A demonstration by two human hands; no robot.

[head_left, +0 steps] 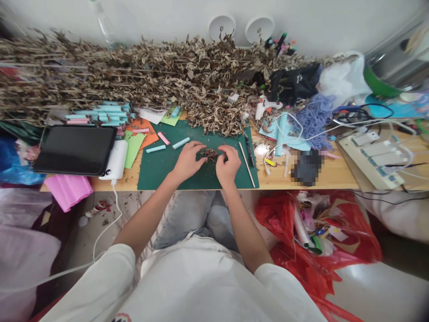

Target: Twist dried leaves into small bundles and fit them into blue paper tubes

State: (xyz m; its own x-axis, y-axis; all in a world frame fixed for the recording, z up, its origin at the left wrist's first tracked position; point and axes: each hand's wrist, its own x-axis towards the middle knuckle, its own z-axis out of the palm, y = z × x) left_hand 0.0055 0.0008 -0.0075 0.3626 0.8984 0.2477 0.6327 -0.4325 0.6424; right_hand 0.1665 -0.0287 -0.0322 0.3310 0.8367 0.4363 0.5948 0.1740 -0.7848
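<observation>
My left hand (188, 160) and my right hand (228, 164) rest on a green cutting mat (157, 170), both pinched on a small clump of dried brown leaves (210, 154) between them. The fingers of each hand curl around the clump's ends. A large heap of dried leafy branches (134, 76) lies across the back of the table, spilling onto the mat's far edge. Two pale blue paper rolls (181, 143) and a pink one (163, 138) lie on the mat left of my left hand.
A black tablet (75, 150) and white power bank (115, 161) sit at left. A thin stick (247, 164) and a pen (250, 152) lie right of the mat. A glue gun (266, 106), purple yarn (315, 118), a power strip (372, 156) crowd the right. A red bag (335, 250) sits below.
</observation>
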